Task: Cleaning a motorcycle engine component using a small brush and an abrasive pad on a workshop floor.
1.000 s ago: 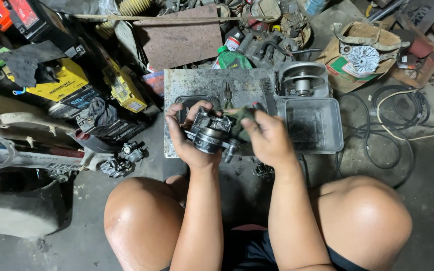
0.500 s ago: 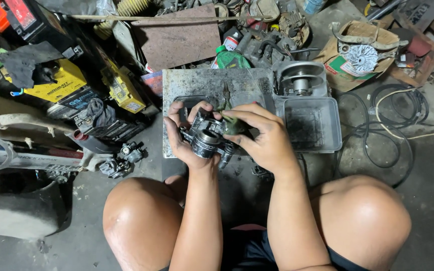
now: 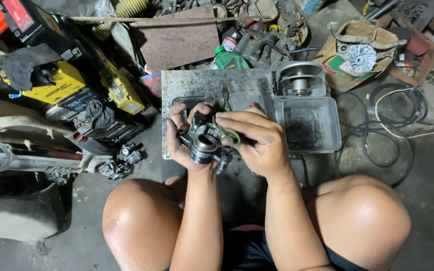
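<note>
left hand (image 3: 179, 143) clamped on carburetor (image 3: 204, 143) | right hand (image 3: 257, 138) fingers now curled over its top, green cloth (image 3: 228, 134) pinched | wiping continues above metal tray (image 3: 311, 125)

**A cluttered repair workshop floor**

This is a small engine or motorcycle repair workshop, worked at floor level. The stained concrete floor (image 3: 418, 200) is crowded with greasy parts: a pulley-like metal drum (image 3: 298, 78) far centre, a grimy grey plastic tray (image 3: 308, 125) beside it, and a scuffed metal plate (image 3: 202, 85) serving as a work surface. Yellow and black vehicle batteries (image 3: 61, 90) pile up at the left, near a small carburettor-like part (image 3: 121, 160). Black cables (image 3: 393, 130) coil at the right, and a torn cardboard box (image 3: 362, 55) of parts sits far right.
</note>
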